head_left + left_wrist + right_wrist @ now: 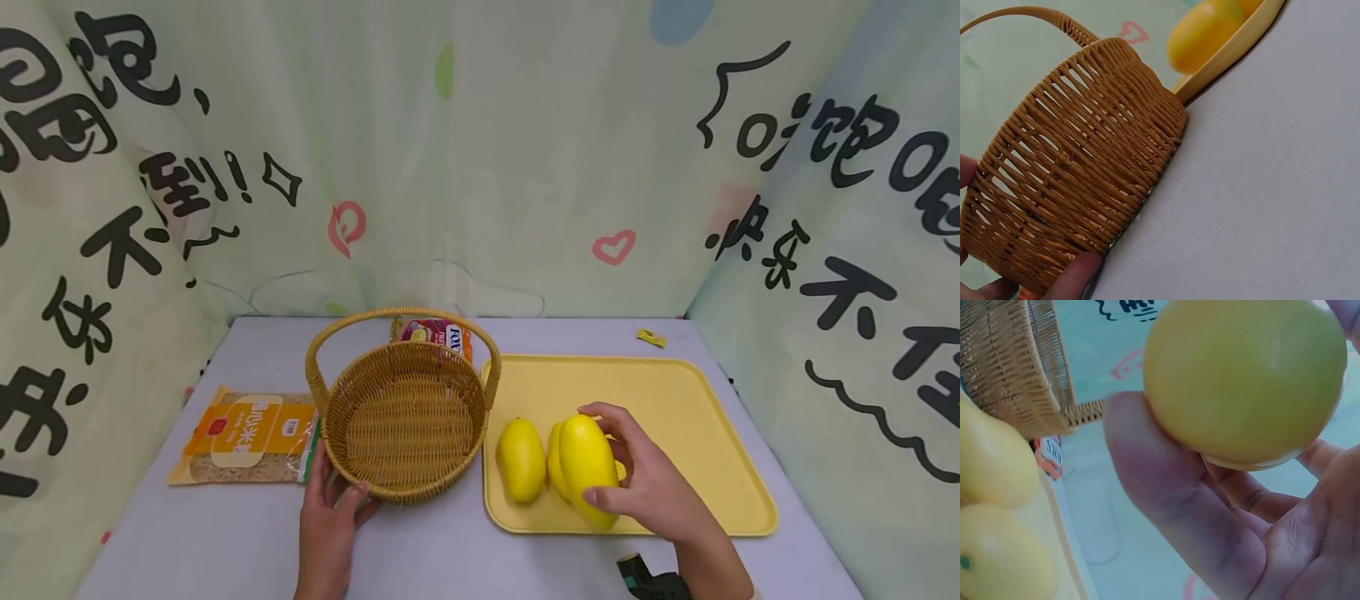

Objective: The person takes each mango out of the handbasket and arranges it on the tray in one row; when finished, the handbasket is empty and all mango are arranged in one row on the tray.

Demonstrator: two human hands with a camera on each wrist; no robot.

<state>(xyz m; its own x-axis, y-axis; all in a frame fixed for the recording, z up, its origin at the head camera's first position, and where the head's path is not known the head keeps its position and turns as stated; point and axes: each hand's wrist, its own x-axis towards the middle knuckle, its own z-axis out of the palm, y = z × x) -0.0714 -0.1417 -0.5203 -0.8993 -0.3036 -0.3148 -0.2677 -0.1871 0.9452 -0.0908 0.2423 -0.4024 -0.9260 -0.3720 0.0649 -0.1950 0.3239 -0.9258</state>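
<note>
My right hand (651, 487) holds a yellow mango (588, 462) between thumb and fingers, over the front of the yellow tray (675, 417). Two other mangoes lie on that tray: one on the left (521, 460), and one (554, 458) partly hidden behind the held fruit. In the right wrist view the held mango (1244, 381) fills the upper middle, with the thumb curved along its side. My left hand (330, 517) grips the front left of a round wicker basket (408, 417), its thumb low on the woven wall in the left wrist view. No fruit shows inside the basket, whose handle stands upright.
Left of the basket lies a bag of grain (247, 442) with an orange label. A red and purple packet (435, 333) sits partly hidden behind the basket. Beyond the tray is a small yellow packet (651, 337). Printed curtains (480, 167) enclose the table on three sides.
</note>
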